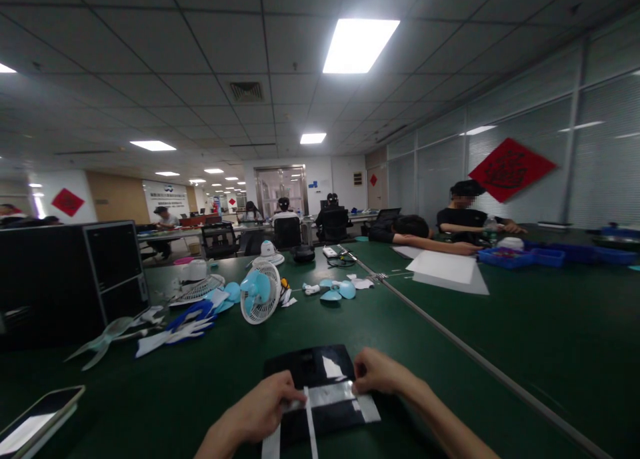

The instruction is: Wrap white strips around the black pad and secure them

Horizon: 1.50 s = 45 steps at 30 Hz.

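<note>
A flat black panel [295, 367], possibly a bag or case, lies on the green table in front of me. Pale strips run across it, and a wide shiny strip of tape [330, 393] stretches between my two hands. My left hand [267, 405] is closed, its thumb and index finger pinched at the strip's left end beside a narrow white strip [311, 422]. At the right end, my right hand [377, 371] has its fingers curled in a pinch on the same tape. A white patch [333, 367] shows on the panel's upper part.
Fan parts lie further back: a white-caged fan head [261, 292], blue blades [338, 291] and blue-white gloves [185, 325]. A computer tower [117, 269] stands left, with a phone [40, 419] nearer. White sheets [445, 269] and blue trays [505, 257] are near co-workers at right.
</note>
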Tool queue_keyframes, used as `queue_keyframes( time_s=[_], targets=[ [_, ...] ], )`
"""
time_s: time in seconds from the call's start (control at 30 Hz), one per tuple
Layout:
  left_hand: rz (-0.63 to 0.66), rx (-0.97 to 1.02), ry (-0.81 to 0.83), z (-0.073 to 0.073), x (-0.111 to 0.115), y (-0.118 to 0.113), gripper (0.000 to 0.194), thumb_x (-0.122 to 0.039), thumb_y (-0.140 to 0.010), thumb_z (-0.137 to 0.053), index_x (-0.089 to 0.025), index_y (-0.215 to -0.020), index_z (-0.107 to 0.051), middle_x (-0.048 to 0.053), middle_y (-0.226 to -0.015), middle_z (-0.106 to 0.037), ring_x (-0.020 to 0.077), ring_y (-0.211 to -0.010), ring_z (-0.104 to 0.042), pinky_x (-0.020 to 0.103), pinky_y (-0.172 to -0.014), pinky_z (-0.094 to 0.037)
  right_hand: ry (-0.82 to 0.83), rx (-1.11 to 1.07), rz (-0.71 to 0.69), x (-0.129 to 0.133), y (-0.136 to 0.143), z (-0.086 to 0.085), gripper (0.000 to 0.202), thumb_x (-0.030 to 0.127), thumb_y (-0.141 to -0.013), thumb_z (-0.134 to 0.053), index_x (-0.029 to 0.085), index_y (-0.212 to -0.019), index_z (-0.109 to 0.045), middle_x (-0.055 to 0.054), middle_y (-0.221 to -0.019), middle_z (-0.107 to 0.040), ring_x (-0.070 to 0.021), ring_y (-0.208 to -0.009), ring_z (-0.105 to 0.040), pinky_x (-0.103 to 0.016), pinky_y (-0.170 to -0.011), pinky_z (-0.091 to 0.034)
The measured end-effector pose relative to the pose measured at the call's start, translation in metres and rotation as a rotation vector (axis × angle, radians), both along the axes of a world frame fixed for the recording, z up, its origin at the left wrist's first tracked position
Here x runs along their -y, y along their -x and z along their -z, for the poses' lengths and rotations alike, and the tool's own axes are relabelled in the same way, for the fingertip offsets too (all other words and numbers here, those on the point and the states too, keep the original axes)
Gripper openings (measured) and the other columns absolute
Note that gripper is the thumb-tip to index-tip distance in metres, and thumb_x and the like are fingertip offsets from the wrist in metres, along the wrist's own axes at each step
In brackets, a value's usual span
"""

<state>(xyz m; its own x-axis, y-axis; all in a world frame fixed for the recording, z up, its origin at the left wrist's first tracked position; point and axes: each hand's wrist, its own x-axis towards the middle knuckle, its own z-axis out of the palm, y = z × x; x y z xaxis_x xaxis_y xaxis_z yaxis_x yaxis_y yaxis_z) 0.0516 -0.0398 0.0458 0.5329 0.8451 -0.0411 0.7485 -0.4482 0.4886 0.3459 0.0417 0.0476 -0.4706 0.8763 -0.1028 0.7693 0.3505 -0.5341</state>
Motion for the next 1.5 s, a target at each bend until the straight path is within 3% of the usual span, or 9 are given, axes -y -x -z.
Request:
queue_keyframes(
  time_s=[0.1,0.23,0.37,0.47,0.6,0.8,1.27,1.4,1.5],
  targets=[
    [0.009,-0.014,-0.021,0.002,-0.001,0.0,0.045,-0.013,-0.088,-0.041,-0.037,-0.12,-0.063,0.0,-0.104,-0.055,0.0157,-0.094,-0.052,0.026,-0.079,-0.037,-0.187,-0.042,-0.022,0.018,0.007,-0.009,0.015,0.027,-0.079,-0.065,0.015,-0.083,-0.072,-0.004,-0.084,-0.07,-0.0165,-0.077,-0.061,-0.024,-0.064,-0.042],
    [0.018,-0.009,-0.024,0.0,-0.001,-0.001,0.043,-0.014,-0.088,-0.04,-0.036,-0.115,-0.066,0.0,-0.102,-0.054,0.0154,-0.094,-0.052,0.026,-0.079,-0.037,-0.386,-0.128,-0.349,0.057,0.029,-0.009,0.019,0.021,-0.088,-0.053,0.019,-0.093,-0.072,-0.005,-0.098,-0.069,-0.0185,-0.096,-0.06,-0.03,-0.089,-0.043],
    [0.02,-0.001,-0.034,-0.003,0.0,-0.003,0.046,-0.011,-0.086,-0.039,-0.035,-0.114,-0.066,0.0,-0.099,-0.054,0.015,-0.092,-0.052,0.025,-0.081,-0.038,-0.383,-0.099,-0.533,0.08,0.048,0.007,0.032,0.027,-0.088,-0.057,0.022,-0.119,-0.064,-0.007,-0.126,-0.062,-0.022,-0.118,-0.053,-0.034,-0.105,-0.036],
    [0.025,0.004,-0.043,-0.004,0.001,-0.004,0.048,-0.01,-0.084,-0.041,-0.036,-0.116,-0.066,0.0,-0.098,-0.055,0.0145,-0.091,-0.052,0.025,-0.081,-0.038,-0.392,-0.046,-0.574,0.077,0.053,0.025,0.048,0.035,-0.088,-0.06,0.02,-0.133,-0.054,-0.01,-0.14,-0.052,-0.0266,-0.129,-0.045,-0.04,-0.111,-0.031],
    [0.014,0.001,-0.045,-0.003,0.001,-0.005,0.047,-0.01,-0.085,-0.04,-0.036,-0.113,-0.067,0.0,-0.099,-0.055,0.0142,-0.092,-0.053,0.024,-0.08,-0.038,-0.429,0.015,-0.643,0.065,0.052,0.048,0.055,0.039,-0.089,-0.06,0.02,-0.139,-0.048,-0.014,-0.145,-0.047,-0.0312,-0.133,-0.041,-0.045,-0.111,-0.032],
    [0.007,0.009,-0.03,-0.004,0.0,-0.004,0.043,-0.013,-0.086,-0.04,-0.034,-0.11,-0.069,0.0,-0.1,-0.057,0.0153,-0.093,-0.053,0.025,-0.08,-0.038,-0.481,0.042,-0.653,0.059,0.05,0.069,0.057,0.04,-0.088,-0.062,0.024,-0.14,-0.046,-0.015,-0.142,-0.049,-0.0329,-0.13,-0.044,-0.046,-0.107,-0.036],
    [-0.005,0.004,-0.044,0.0,-0.001,-0.005,0.038,-0.014,-0.086,-0.042,-0.031,-0.106,-0.07,0.001,-0.099,-0.058,0.0148,-0.092,-0.054,0.024,-0.079,-0.038,-0.439,0.035,-0.662,0.06,0.052,0.067,0.058,0.035,-0.088,-0.062,0.023,-0.142,-0.043,-0.012,-0.144,-0.049,-0.0298,-0.131,-0.043,-0.042,-0.11,-0.032],
    [-0.01,-0.01,-0.034,-0.004,0.0,-0.005,0.039,-0.014,-0.086,-0.042,-0.031,-0.106,-0.07,0.001,-0.098,-0.057,0.0147,-0.091,-0.054,0.024,-0.077,-0.038,-0.413,-0.048,-0.629,0.07,0.047,0.047,0.048,0.033,-0.089,-0.06,0.027,-0.136,-0.051,-0.008,-0.14,-0.053,-0.0264,-0.127,-0.046,-0.039,-0.108,-0.033],
    [-0.005,-0.009,-0.026,-0.004,0.001,-0.005,0.042,-0.012,-0.085,-0.041,-0.032,-0.109,-0.069,0.0,-0.101,-0.057,0.0148,-0.093,-0.053,0.024,-0.079,-0.038,-0.43,-0.097,-0.463,0.079,0.039,0.024,0.038,0.029,-0.09,-0.056,0.026,-0.128,-0.057,-0.006,-0.132,-0.057,-0.0243,-0.121,-0.049,-0.037,-0.105,-0.036]
  ],
)
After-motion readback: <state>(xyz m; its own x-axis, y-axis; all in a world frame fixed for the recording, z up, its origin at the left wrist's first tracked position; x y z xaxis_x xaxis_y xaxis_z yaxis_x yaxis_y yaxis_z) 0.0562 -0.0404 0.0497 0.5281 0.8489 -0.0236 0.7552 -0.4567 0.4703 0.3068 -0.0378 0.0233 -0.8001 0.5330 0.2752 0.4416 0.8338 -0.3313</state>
